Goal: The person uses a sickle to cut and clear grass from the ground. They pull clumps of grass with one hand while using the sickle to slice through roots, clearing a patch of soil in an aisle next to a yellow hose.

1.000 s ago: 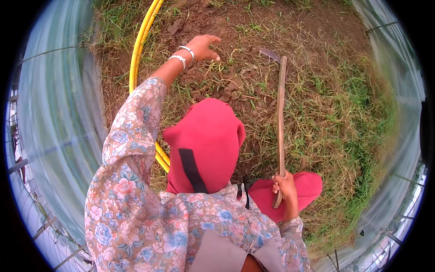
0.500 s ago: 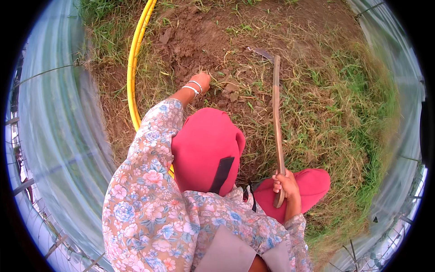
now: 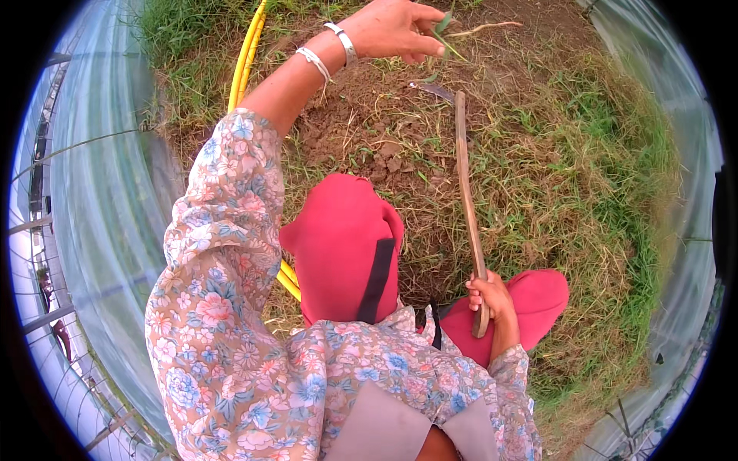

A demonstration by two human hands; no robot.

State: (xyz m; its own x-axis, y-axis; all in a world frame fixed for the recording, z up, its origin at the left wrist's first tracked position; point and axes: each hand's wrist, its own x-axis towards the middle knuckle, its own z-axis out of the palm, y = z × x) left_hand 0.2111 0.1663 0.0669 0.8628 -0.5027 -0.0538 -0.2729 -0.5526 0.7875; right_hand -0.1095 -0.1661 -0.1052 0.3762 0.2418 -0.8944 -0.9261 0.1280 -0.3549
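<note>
My left hand (image 3: 396,31) is raised over the ground at the top, two white bands on its wrist. At its fingertips is a pulled weed (image 3: 443,29) with a green leaf and a long pale stem or root trailing to the right. My right hand (image 3: 492,296) is wrapped round the lower end of the wooden handle of a sickle (image 3: 463,169), beside my right knee. The handle points away from me, and its thin blade (image 3: 433,91) lies to the left at the far end, close to the grass.
Bare, crumbly soil (image 3: 384,157) lies ahead of my red-clad left knee (image 3: 342,246). Grass and dry weeds (image 3: 569,200) cover the right. A yellow hose (image 3: 247,58) runs along the left. Translucent plastic sheeting (image 3: 100,207) stands on both sides.
My left hand has risen from the soil and moved up and right, with a weed now at its fingertips. My right hand still grips the sickle, which has shifted only slightly.
</note>
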